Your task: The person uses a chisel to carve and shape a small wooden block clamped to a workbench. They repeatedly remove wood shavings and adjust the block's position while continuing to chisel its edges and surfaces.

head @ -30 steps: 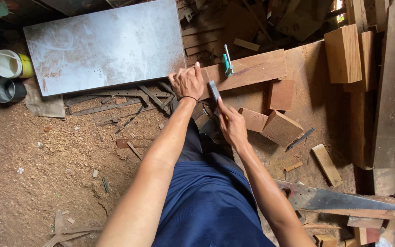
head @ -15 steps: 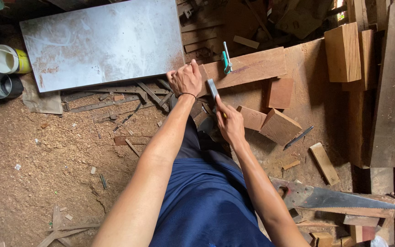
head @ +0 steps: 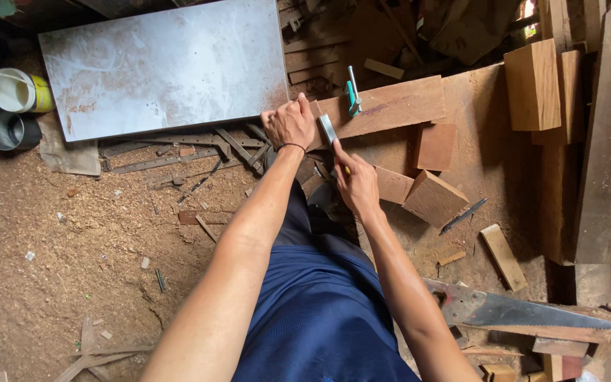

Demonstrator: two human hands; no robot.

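Closed around the handle of a flat steel chisel [head: 327, 129], the right hand [head: 357, 182] held the tool with fingers wrapped and thumb lying along it, while the left hand [head: 290, 122] lay curled over the near end of a long reddish-brown wooden plank [head: 390, 105], pressing it down. The chisel's long axis ran away from the person and slightly left, its grey blade pointing at the plank's end just beside the left hand; the blade stood clear above the right fist, touching the wood's edge. That plank lay across a rough, dusty wooden bench [head: 489, 163], its length running left to right and tilted up to the right. A small green-handled tool [head: 352, 93] rested on the plank's top. Square-cut reddish wood blocks [head: 434, 198] lay near the right hand, a toothed handsaw [head: 518, 311] well apart by the right forearm, and a scuffed grey metal sheet [head: 167, 67] beyond the left hand.
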